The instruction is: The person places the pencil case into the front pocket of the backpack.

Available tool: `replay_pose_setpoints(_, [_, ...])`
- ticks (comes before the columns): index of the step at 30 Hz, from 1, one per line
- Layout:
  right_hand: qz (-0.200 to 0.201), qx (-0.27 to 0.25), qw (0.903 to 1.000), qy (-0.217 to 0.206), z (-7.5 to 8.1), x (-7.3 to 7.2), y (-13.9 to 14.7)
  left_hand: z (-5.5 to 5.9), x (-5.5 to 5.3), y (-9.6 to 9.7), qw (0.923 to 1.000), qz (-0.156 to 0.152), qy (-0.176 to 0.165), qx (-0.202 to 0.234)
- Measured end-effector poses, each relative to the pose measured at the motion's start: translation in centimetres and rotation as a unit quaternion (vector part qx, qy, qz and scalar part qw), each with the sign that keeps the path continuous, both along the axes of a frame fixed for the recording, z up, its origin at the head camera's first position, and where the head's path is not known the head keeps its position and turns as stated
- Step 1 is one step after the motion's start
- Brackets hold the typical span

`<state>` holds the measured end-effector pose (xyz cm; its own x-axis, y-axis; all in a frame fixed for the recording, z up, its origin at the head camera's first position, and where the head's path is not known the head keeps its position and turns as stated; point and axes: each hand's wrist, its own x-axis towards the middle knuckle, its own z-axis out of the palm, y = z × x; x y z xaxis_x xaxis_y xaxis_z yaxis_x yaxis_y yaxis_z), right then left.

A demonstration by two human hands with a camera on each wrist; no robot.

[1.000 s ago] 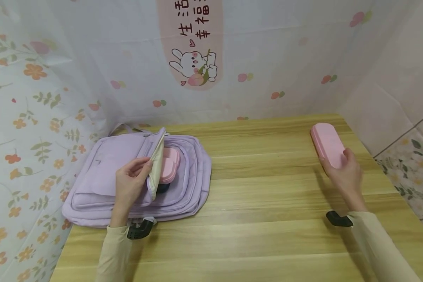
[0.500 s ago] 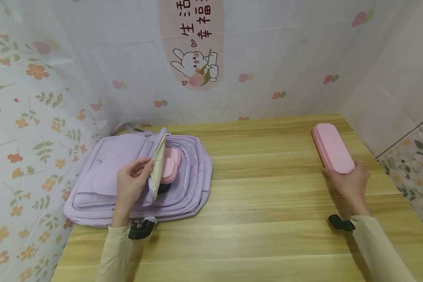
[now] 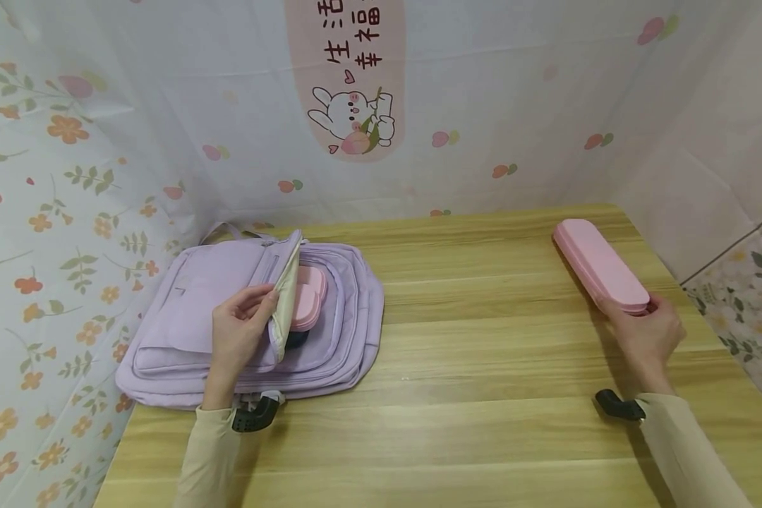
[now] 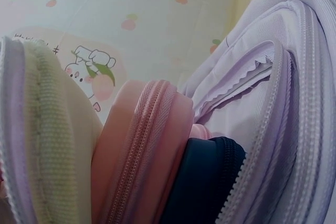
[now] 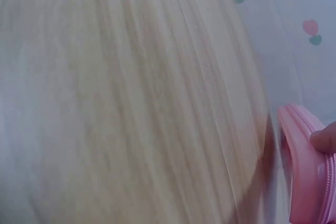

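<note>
A lavender backpack (image 3: pixel 184 303) lies on the left of the table, its front pocket unzipped. My left hand (image 3: pixel 240 321) pinches the pocket's cream-lined flap (image 3: pixel 284 303) and holds it up. Inside the pocket are pink zipped cases (image 4: pixel 142 150) and a dark blue zipped case (image 4: pixel 202 177), partly hidden by the flap. At the far right, my right hand (image 3: pixel 648 339) grips the near end of a long pink zipped pencil case (image 3: pixel 600 264). In the right wrist view a fingertip (image 5: pixel 324 139) presses near the zipper of this pencil case.
The wooden table (image 3: pixel 457 367) runs between the backpack and the pencil case. A printed cloth (image 3: pixel 482 92) hangs behind the table, and a floral cloth (image 3: pixel 57 282) hangs along the left. The table's right edge is close to my right hand.
My right hand has slid from the pencil case's side to its near end, moving right and slightly towards me. The pencil case has turned, near end to the right. My left hand stays put.
</note>
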<state>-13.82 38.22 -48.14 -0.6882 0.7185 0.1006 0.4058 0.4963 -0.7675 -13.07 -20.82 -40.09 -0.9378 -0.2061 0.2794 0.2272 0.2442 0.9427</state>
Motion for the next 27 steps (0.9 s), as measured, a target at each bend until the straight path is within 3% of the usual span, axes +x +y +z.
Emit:
replay_pose_setpoints(14, [0.056, 0.012, 0.9984, 0.001, 0.8, -0.5, -1.7, 0.0, 0.0, 0.0, 1.0000, 0.002, -0.007, 0.000])
replay_pose_setpoints(20, [0.087, 0.029, 0.9955, 0.024, 0.9, -0.5, -2.6, -0.1, 0.0, 0.0, 1.0000, 0.000, -0.009, 0.004])
replay_pose_setpoints(27, [0.116, 0.008, 0.9914, 0.059, 1.4, -0.6, -3.8, 0.0, 0.0, 0.1, 0.9999, 0.001, -0.013, 0.001])
